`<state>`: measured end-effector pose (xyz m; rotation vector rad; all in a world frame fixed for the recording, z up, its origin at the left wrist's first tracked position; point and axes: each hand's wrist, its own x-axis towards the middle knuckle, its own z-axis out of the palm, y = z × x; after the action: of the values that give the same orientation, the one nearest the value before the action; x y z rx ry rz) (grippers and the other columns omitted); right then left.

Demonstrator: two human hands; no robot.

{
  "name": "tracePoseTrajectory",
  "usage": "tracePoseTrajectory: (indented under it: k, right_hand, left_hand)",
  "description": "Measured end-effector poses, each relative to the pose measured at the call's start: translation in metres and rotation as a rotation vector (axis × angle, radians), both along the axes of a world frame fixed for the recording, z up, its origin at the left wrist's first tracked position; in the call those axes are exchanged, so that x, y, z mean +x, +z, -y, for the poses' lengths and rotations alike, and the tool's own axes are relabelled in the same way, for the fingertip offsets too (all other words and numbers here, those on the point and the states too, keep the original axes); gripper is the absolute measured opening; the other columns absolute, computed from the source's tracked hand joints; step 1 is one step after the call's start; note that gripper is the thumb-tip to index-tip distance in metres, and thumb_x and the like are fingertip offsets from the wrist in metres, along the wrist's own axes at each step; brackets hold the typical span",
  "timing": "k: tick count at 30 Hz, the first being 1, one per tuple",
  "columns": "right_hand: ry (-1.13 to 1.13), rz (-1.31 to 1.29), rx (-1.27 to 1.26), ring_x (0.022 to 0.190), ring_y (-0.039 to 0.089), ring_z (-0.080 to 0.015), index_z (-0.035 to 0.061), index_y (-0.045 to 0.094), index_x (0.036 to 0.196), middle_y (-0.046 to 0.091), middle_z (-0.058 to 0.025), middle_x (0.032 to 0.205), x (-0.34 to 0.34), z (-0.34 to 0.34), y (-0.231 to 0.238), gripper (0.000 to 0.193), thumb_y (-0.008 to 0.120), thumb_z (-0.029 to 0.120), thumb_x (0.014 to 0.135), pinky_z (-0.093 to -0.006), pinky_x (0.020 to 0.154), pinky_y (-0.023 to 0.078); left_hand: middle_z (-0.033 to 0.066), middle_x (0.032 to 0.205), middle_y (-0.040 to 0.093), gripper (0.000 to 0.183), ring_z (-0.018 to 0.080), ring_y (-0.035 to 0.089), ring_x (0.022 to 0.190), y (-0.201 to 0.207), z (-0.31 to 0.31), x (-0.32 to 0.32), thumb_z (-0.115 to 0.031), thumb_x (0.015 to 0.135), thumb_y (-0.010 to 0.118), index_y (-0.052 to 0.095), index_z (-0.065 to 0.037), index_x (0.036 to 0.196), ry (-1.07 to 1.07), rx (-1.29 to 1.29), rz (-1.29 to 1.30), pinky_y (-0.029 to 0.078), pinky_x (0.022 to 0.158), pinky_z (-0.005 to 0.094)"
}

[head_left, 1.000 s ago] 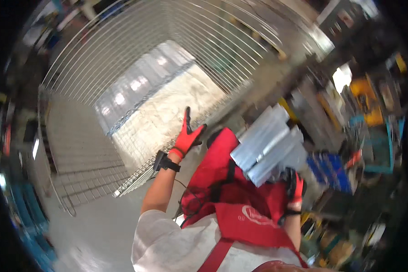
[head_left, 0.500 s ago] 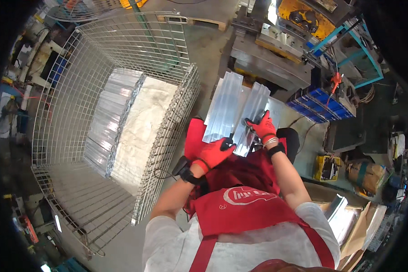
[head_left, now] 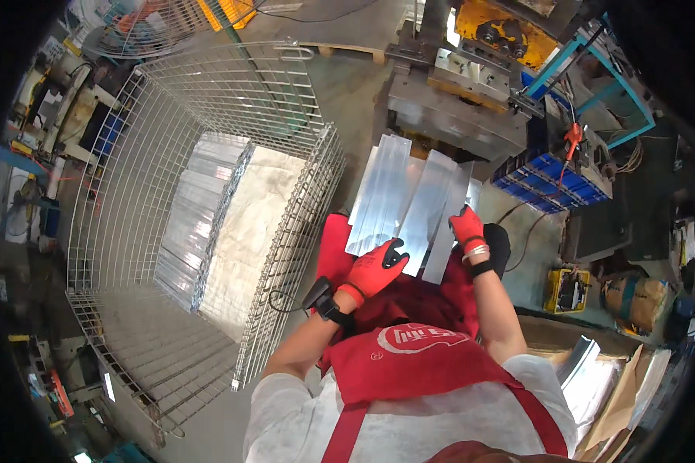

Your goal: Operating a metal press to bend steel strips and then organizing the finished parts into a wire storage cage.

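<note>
Workshop floor, wire cage, metal strips, left hand and right hand at their edges, grip unclear

Covered, cropped and too small to tell

The left hand covers a lower edge of the metal strips, and some of its fingers curl out of sight, so whether they grip cannot be told. The right hand hides most of its finger ends; its hold on the outermost strip is unclear. Where the strips overlap, the lower pieces are mostly hidden and cannot be counted. The wire mesh basket screens the near edge of the cream sheet with its side wall. The top edge cuts off the yellow machine and the yellow crate. Contents of the yellow bin are too small to identify.
</note>
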<state>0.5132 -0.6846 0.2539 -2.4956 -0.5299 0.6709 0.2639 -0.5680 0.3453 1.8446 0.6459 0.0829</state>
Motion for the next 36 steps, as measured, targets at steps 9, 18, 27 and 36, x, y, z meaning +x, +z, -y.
tracePoseTrajectory:
  k: [9,18,27,36]
  right_hand:
    - [-0.164,-0.484,0.976,0.061,0.046,-0.0036,0.0015,0.055,0.099,0.054,0.0059,0.074,-0.011,-0.006,0.114,0.025,0.053,0.005,0.075,-0.0186,0.053,0.039]
    - [-0.215,-0.402,1.289,0.067,0.042,0.0007,0.0053,0.055,0.1,0.051,0.008,0.079,0.025,-0.064,0.144,0.02,0.054,0.011,0.081,-0.015,0.057,0.033]
    - [-0.222,-0.288,1.283,0.062,0.039,-0.0009,0.0044,0.057,0.093,0.048,0.0093,0.073,0.057,-0.094,0.128,0.016,0.056,0.013,0.08,-0.0162,0.054,0.031]
    - [-0.085,-0.194,1.299,0.074,0.049,-0.0075,0.0021,0.057,0.097,0.056,0.0027,0.083,0.082,-0.098,0.083,0.019,0.049,0.012,0.083,-0.0223,0.067,0.039]
  left_hand:
    - [0.0098,0.128,0.036,0.052,0.019,0.037,0.117,0.0,0.002,0.038,-0.017,0.083,0.051,0.029,-0.006,0.129,-0.351,-0.807,0.328,0.039,0.09,0.0369]
    - [0.0096,0.113,0.045,0.042,0.0286,0.061,0.074,0.045,-0.01,0.114,-0.023,0.087,0.045,0.034,-0.003,0.122,-0.133,-1.117,0.32,0.05,0.055,0.0327]
    - [0.0077,0.111,0.047,0.041,0.0271,0.062,0.065,0.048,-0.033,0.145,-0.025,0.087,0.045,0.036,-0.005,0.121,-0.047,-1.221,0.304,0.049,0.048,0.0306]
    - [0.0104,0.115,0.048,0.058,0.0285,0.059,0.08,0.033,-0.036,0.168,-0.017,0.07,0.063,0.038,-0.003,0.121,-0.06,-0.848,0.305,0.049,0.065,0.0333]
